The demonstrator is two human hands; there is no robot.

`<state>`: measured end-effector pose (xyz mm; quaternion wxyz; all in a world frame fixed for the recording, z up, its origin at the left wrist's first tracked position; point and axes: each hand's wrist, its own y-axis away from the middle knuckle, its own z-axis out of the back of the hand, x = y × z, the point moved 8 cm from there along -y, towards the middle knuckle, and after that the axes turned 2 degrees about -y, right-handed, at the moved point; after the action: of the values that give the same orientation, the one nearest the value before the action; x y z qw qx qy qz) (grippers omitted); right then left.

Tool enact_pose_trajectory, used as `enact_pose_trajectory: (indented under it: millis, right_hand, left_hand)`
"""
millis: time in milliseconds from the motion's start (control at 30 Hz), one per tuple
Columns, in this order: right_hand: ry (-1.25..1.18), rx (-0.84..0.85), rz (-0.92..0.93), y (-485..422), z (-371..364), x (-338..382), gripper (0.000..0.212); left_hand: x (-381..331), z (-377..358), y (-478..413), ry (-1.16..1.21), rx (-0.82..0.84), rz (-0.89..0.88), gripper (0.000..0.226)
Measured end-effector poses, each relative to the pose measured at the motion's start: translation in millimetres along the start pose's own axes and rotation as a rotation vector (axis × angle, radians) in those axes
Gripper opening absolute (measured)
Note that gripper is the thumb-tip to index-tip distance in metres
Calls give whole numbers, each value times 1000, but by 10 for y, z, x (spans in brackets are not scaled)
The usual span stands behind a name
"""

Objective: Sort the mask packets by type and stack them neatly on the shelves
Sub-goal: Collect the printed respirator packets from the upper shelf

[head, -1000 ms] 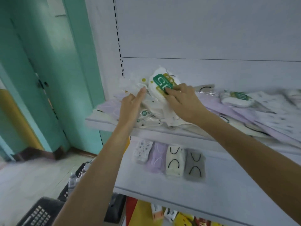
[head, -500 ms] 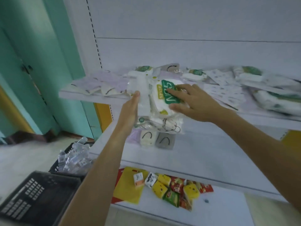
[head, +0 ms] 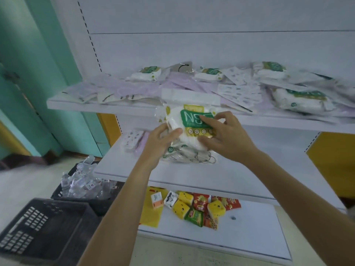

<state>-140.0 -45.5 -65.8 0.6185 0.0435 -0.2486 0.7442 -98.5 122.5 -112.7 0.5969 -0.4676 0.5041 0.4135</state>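
The green-labelled mask packet (head: pixel 189 121), judged light, soft and slippery, was pinched at its left edge by the curled fingers of the left hand (head: pixel 160 140) and across its front by those of the right hand (head: pixel 226 137), the middle shelf (head: pixel 249 169) lying just below the fingers, and its edges were judged the surest hold.

One head-worn wide-angle camera only. It faces forward and down at the shelf unit (head: pixel 211 50) from close range. The upper shelf (head: pixel 76 105) crosses the frame from 9 to 3 o'clock. The black crate (head: pixel 38 237) sits at 8 o'clock.
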Motion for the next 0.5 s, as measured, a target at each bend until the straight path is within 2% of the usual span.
enact_pose_trajectory:
  millis: [67,167,200,367,500]
  right_hand:
    - [-110,-125,-24,83,45,-87,52]
    - [-461,-346,-136,321,64,-412,32]
    - [-580,-367,-195,419,-20,-509,31]
    - [-1139,-197,-401,736,-834,-644,42]
    - [-1190,-199,-486,776,-1148,-827,47]
  left_hand:
    - [29,-54,-33,42,40,-3,54]
    - [175,-114,-88,-21,108,-14,48]
    - [237,-147,-83,-37,131,-21,42]
    - [651,-347,-24,-16,215,13,32]
    - [1137,-524,-13,161,226,150,45]
